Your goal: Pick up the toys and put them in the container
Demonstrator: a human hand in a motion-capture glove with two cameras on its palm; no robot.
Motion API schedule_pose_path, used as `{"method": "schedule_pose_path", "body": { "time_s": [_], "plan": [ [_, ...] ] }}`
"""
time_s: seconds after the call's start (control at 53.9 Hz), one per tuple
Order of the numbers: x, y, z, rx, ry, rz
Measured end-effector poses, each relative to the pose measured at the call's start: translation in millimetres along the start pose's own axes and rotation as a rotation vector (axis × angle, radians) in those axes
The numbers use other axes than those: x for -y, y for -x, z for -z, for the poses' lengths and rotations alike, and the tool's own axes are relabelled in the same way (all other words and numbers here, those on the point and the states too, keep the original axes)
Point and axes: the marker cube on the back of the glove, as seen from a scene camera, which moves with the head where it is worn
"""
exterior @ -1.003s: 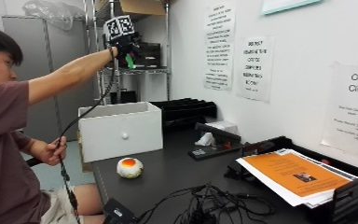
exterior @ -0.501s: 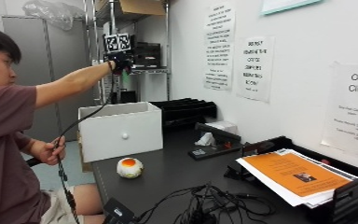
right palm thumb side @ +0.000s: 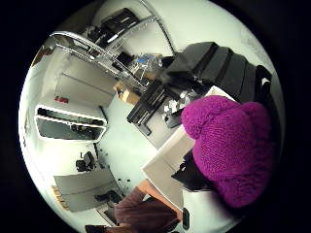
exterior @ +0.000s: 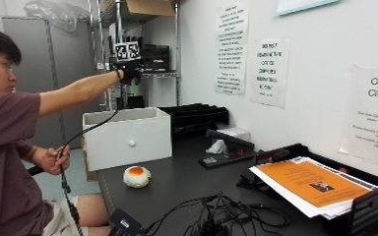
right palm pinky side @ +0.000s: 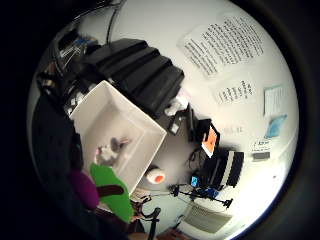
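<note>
Cables (exterior: 228, 219) lie tangled at lower centre of the outside view, on the dark tabletop (exterior: 182, 182).

Ball (exterior: 137, 177), white with orange top, sits on the tabletop at lower left of centre, just in front of the box. Not yet picked up. Looks light, round and likely to roll; best cupped from above with fingers round its sides.

White box (exterior: 127, 136) stands behind it, open-topped. Little-finger palm view looks down into it: one small grey-and-white toy (right palm pinky side: 112, 148) already on its floor.

Right hand (exterior: 129, 73), gloved, is raised high above the box, upper left of centre, arm outstretched. Palm views show it gripping a knitted plush (right palm thumb side: 228, 145), purple with a green part, close against the palm. Judged soft, light, compressible, not fragile; it should drop safely into the box from here.

Orange papers (exterior: 303, 184) in a tray at lower right; posted notices on the far wall.
</note>
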Motion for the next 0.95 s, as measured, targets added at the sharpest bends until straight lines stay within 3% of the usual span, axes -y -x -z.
{"method": "schedule_pose_path", "body": {
  "time_s": [0.279,0.483,0.687,0.947],
  "plan": [
    [11.3,3.6,-4.4,0.205,-0.166,-0.193],
    [7.0,2.5,-17.3,0.234,-0.023,-0.183],
    [4.4,2.3,-15.8,0.262,-0.066,-0.132],
    [-8.8,-12.8,-19.6,0.253,-0.039,-0.193]
  ]
}}
